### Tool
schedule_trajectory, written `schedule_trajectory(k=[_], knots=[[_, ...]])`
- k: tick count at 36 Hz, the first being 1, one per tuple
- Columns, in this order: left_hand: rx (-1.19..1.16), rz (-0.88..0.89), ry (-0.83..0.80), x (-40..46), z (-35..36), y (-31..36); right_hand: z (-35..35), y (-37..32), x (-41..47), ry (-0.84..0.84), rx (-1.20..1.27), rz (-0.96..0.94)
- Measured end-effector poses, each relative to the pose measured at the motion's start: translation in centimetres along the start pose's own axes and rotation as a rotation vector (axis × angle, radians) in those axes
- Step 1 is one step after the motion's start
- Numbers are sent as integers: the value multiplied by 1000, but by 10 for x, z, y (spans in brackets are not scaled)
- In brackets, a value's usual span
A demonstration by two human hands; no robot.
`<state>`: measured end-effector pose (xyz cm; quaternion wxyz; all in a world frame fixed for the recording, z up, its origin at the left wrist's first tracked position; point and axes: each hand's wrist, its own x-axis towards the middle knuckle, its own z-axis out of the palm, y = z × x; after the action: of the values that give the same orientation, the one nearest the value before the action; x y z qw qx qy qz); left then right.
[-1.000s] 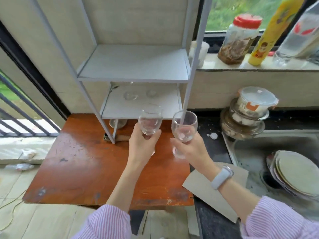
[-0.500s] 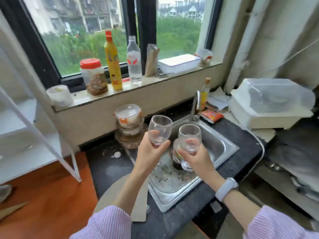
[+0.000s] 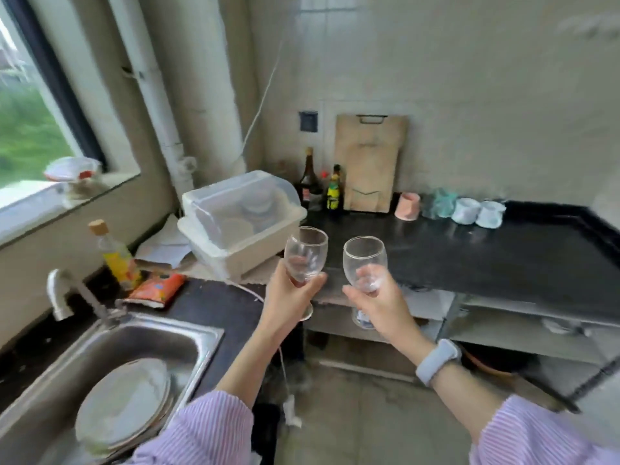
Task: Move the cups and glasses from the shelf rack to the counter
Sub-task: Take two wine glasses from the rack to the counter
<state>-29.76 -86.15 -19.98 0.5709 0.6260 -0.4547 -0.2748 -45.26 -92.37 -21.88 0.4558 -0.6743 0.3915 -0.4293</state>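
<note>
My left hand (image 3: 288,298) grips a clear stemmed wine glass (image 3: 306,256) by the base of its bowl, upright in mid-air. A second clear wine glass (image 3: 364,263) is held the same way in my right hand (image 3: 380,305), just to the right of the first. Both glasses hover in front of the near left edge of the black counter (image 3: 486,256). At the back of that counter stand a pink cup (image 3: 407,205), a greenish glass (image 3: 437,203) and two pale cups (image 3: 478,211). The shelf rack is out of view.
A lidded plastic dish box (image 3: 241,219) sits left of the counter. Dark bottles (image 3: 322,189) and a wooden cutting board (image 3: 369,161) stand against the wall. The steel sink (image 3: 141,340) with stacked plates (image 3: 124,401) and a tap (image 3: 63,293) is at lower left. Metal shelves (image 3: 503,327) run under the counter.
The view has swung right, from the rack past the sink to the black counter. Both hands carried their wine glasses along, still upright and side by side.
</note>
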Motion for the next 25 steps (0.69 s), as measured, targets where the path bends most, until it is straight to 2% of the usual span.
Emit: schedule_trajectory(k=[7, 14, 25], knots=[[31, 47, -233, 85, 124, 2, -104, 48, 52, 253, -64, 90], [13, 42, -394, 188, 226, -17, -172, 97, 133, 427, -91, 156], [11, -87, -538, 338, 338, -66, -227, 171, 268, 471, -78, 316]])
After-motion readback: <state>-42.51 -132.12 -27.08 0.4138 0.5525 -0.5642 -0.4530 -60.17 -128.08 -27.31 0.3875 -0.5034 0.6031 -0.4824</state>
